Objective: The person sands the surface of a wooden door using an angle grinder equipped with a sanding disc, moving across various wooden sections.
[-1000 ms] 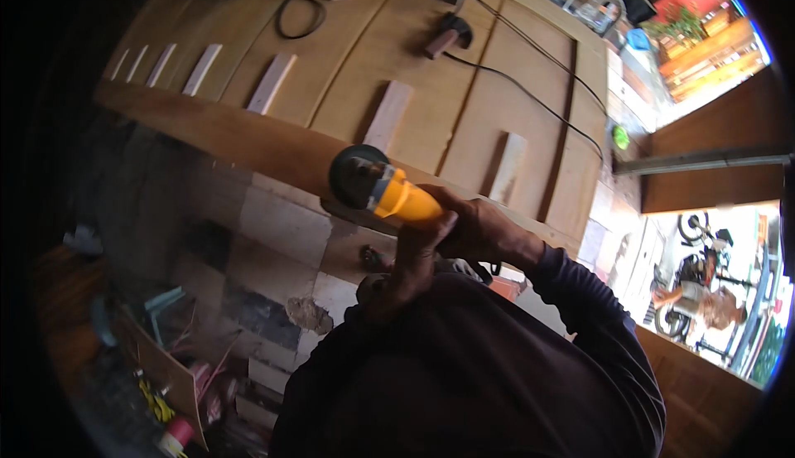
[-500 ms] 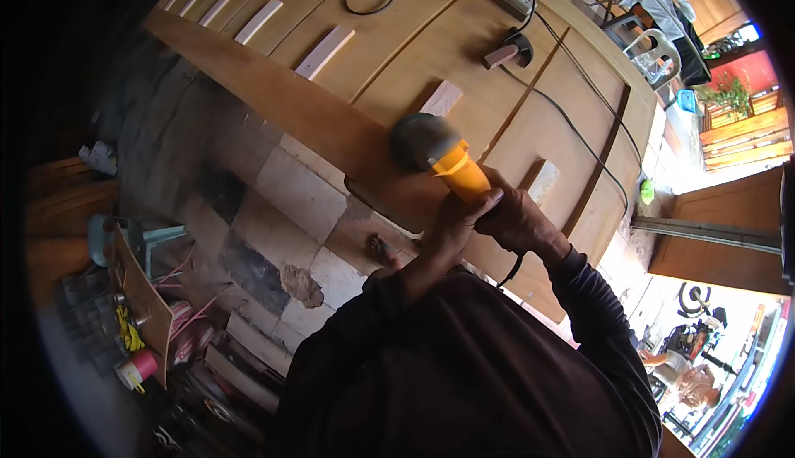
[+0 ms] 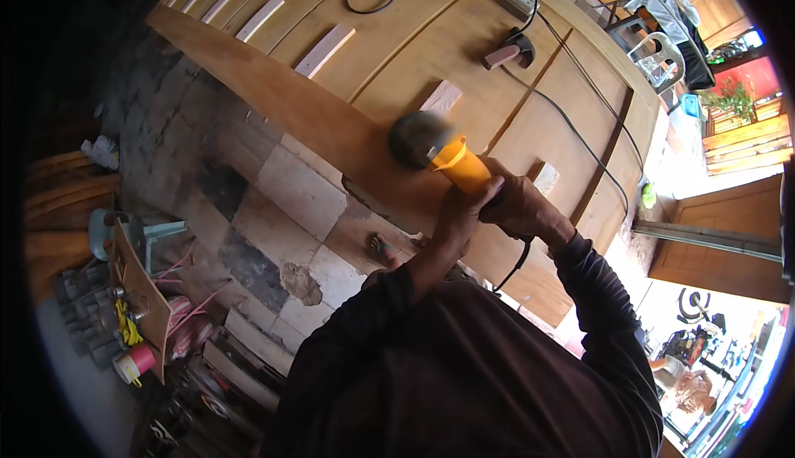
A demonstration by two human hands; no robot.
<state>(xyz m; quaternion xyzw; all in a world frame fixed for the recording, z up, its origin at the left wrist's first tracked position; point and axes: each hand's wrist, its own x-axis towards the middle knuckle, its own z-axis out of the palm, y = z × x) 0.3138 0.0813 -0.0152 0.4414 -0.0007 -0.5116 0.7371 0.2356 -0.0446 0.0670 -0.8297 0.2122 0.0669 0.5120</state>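
Both of my hands are wrapped round the yellow body of an angle grinder (image 3: 460,166). Its round dark head is blurred and lies against the edge board (image 3: 331,131) of a large wooden panel (image 3: 397,69). My left hand (image 3: 457,219) grips the near side of the body, thumb on top. My right hand (image 3: 523,208) closes round its rear end, touching the left. A black cord hangs below the right hand. Just beyond the grinder head lies a small wood block (image 3: 441,96).
Several pale wood strips (image 3: 325,50) lie along the panel. A power strip (image 3: 519,1) with cords and a dark tool with a wooden block (image 3: 509,50) rest farther back. At left are a stool (image 3: 137,230) and clutter on the tiled floor (image 3: 302,185). A person (image 3: 694,388) is at far right.
The grinder has barely shifted along the edge board, still in both hands. The whole view has moved slightly.
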